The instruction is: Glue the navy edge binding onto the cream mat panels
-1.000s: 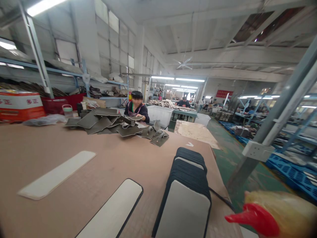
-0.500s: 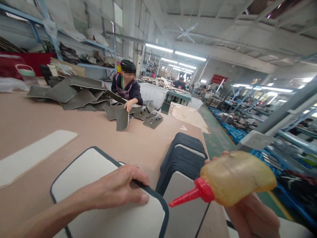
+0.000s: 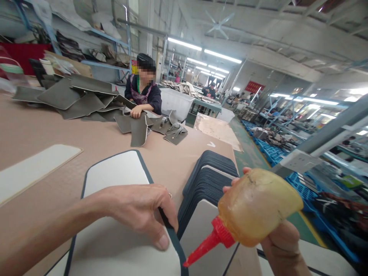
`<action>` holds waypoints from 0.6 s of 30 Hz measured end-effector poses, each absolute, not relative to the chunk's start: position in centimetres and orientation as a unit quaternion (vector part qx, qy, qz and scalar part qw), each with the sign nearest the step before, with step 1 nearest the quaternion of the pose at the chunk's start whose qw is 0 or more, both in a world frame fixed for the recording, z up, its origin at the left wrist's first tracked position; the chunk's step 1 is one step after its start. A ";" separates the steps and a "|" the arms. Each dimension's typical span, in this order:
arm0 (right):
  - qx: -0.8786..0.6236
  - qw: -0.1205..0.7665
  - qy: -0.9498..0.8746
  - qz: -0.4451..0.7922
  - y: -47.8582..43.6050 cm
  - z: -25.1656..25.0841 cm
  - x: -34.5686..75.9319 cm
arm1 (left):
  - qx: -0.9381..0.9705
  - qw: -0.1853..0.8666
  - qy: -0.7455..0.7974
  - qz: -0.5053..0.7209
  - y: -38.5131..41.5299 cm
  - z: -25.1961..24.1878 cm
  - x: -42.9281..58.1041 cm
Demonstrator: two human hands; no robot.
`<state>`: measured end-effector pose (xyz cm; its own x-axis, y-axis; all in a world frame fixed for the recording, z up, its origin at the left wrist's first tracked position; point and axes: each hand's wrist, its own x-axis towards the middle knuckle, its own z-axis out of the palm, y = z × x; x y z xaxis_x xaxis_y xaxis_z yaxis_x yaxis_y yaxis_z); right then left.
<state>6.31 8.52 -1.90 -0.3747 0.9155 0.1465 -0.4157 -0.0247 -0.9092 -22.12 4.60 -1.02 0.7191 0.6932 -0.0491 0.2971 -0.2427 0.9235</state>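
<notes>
My left hand [image 3: 140, 214] is closed on the edge of a white panel [image 3: 115, 172] with a dark blue border, thumb on its face and fingers over the rim. In my right hand [image 3: 283, 241] is a yellowish squeeze bottle [image 3: 258, 207] with a red nozzle [image 3: 207, 245]. The bottle is tipped so the nozzle points down and left, its tip right at the panel's dark border near the lower corner. I cannot tell whether the tip touches. Just behind the panel stands a stack of similar dark-edged panels [image 3: 207, 176].
A long white board [image 3: 37, 168] lies on the brown table [image 3: 94, 142] at left. Across the table a co-worker [image 3: 143, 88] handles grey-brown pieces, with a heap of such pieces [image 3: 77, 97] alongside. A grey post with a socket box [image 3: 299, 159] and blue pallets [image 3: 264, 147] are at right.
The bottle has moved left and down, bringing its nozzle tip to the panel's border. The panel has turned a little in my left hand, which still grips its edge.
</notes>
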 end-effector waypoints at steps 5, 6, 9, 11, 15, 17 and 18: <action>-0.248 0.516 -0.487 0.660 8.3 -2.0 6.5 | 0.761 0.562 0.299 0.126 4.4 -0.5 -21.8; -0.235 0.509 -0.489 0.668 8.3 -2.0 6.5 | 0.758 0.566 0.298 0.127 4.3 -0.4 -21.8; -0.211 0.495 -0.495 0.682 8.1 -1.9 6.4 | 0.750 0.576 0.297 0.133 4.0 -0.3 -21.9; -0.211 0.499 -0.499 0.676 8.0 -1.7 6.4 | 0.747 0.580 0.296 0.136 3.8 -0.2 -21.9; -0.219 0.500 -0.496 0.676 7.6 -1.5 6.5 | 0.738 0.590 0.301 0.130 3.7 -0.2 -22.0; -0.214 0.497 -0.492 0.682 7.5 -1.4 6.5 | 0.735 0.593 0.305 0.128 3.6 -0.3 -22.2; -0.212 0.496 -0.490 0.685 7.4 -1.3 6.6 | 0.734 0.591 0.306 0.130 3.6 -0.3 -22.2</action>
